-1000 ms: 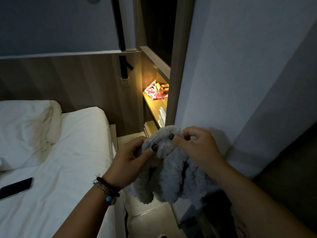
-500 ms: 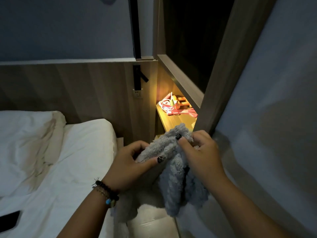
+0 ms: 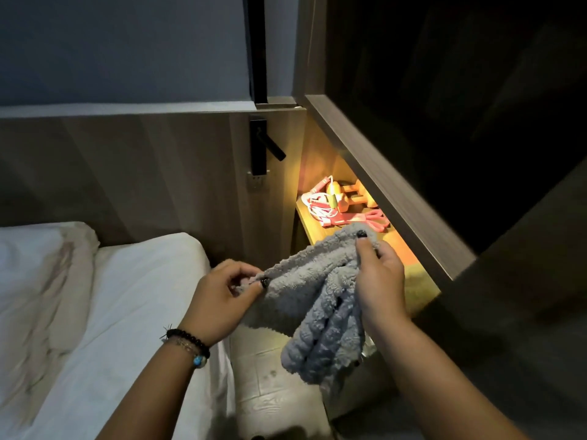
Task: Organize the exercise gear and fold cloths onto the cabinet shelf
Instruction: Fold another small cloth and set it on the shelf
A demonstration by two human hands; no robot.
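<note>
We stood between the bed [image 3: 104, 300] and the cabinet [image 3: 397, 192], whose lit shelf [image 3: 409, 281] already carried the exercise gear: a pink skipping rope [image 3: 320, 208], orange dumbbells [image 3: 355, 195] behind it and a pink band [image 3: 374, 219] just beside them. The step in hand, as we judged it, was folding the grey fluffy cloth [image 3: 317, 300], which we held in the air in front of the shelf's near end, most of it hanging bunched below our hands. Our left hand [image 3: 222, 296] pinched one top corner between thumb and fingers; our right hand [image 3: 378, 274] clamped the other corner, thumb on top. The next move called for drawing the edge taut, bringing the corners together, then laying the folded cloth on the bare wood nearer us than the gear.
</note>
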